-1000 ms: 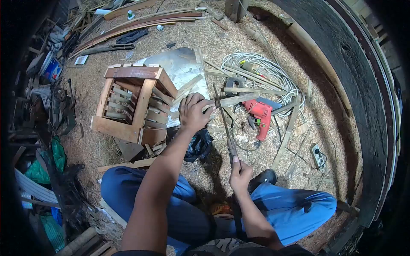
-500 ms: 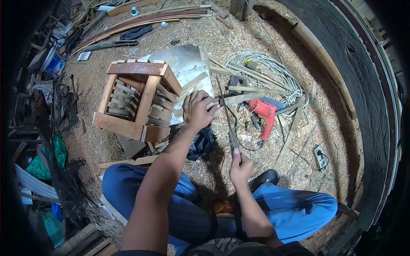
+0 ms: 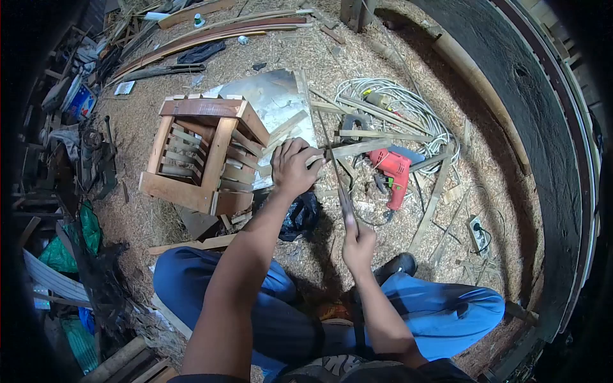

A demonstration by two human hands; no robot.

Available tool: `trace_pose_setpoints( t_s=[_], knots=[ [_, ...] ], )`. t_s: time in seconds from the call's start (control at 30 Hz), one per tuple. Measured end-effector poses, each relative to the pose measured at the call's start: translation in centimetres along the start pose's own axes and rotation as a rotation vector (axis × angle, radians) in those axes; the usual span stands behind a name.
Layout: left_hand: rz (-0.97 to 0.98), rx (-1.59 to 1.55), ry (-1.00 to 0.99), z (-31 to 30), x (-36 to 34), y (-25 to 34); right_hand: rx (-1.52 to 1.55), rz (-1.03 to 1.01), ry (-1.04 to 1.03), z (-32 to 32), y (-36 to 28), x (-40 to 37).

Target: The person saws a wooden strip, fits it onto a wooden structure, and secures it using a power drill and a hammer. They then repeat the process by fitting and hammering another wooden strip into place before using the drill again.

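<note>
My left hand (image 3: 296, 167) is closed round a thin wooden strip (image 3: 361, 148) that extends to the right past the fingers. In my right hand (image 3: 359, 246) is the handle of a long narrow blade (image 3: 336, 167), which looks like a saw. It points up and away and crosses the strip just right of my left fingers. Left of my left hand stands a wooden slatted frame (image 3: 220, 150). Beneath the strip's left part lies a flat metallic sheet (image 3: 255, 92). A red power drill (image 3: 394, 171) lies to the right of the blade.
Behind the drill is a coiled pale cable (image 3: 434, 108). A power socket (image 3: 477, 235) lies at the right. Near my knees is a black plastic bag (image 3: 300, 216). Long wooden strips (image 3: 217, 32) lie at the back, clutter at the left, and a thick dark beam along the right.
The blade and my right hand have shifted slightly, with the blade's tip further up and left. My left hand stays on the strip, nearly unmoved.
</note>
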State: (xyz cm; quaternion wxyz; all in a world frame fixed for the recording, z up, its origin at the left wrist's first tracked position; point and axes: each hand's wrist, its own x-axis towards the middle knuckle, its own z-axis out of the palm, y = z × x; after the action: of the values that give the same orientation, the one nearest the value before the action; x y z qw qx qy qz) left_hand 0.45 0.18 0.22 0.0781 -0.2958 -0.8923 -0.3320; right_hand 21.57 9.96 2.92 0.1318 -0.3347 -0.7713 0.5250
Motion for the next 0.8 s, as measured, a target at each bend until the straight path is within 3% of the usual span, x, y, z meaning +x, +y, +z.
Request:
trace_pose_setpoints(
  t_s=[0.13, 0.27, 0.4, 0.47, 0.8],
  knots=[
    [-0.004, -0.011, 0.003, 0.0, 0.2, 0.0, -0.055, 0.075, 0.016, -2.3, 1.3, -4.3],
    [0.003, -0.019, 0.013, 0.1, 0.2, 0.0, -0.035, 0.085, -0.006, -0.4, -0.1, 0.7],
    [0.029, 0.014, 0.038, 0.0, -0.2, 0.2, -0.015, 0.064, -0.027, -0.2, -0.7, 0.8],
    [0.112, -0.034, -0.051, -0.5, -0.6, 0.0, 0.092, 0.143, -0.039, -0.8, -1.2, -0.6],
    [0.052, -0.003, 0.022, 0.1, -0.2, 0.1, 0.139, 0.160, 0.024, -0.9, -3.6, 1.4]
  ],
)
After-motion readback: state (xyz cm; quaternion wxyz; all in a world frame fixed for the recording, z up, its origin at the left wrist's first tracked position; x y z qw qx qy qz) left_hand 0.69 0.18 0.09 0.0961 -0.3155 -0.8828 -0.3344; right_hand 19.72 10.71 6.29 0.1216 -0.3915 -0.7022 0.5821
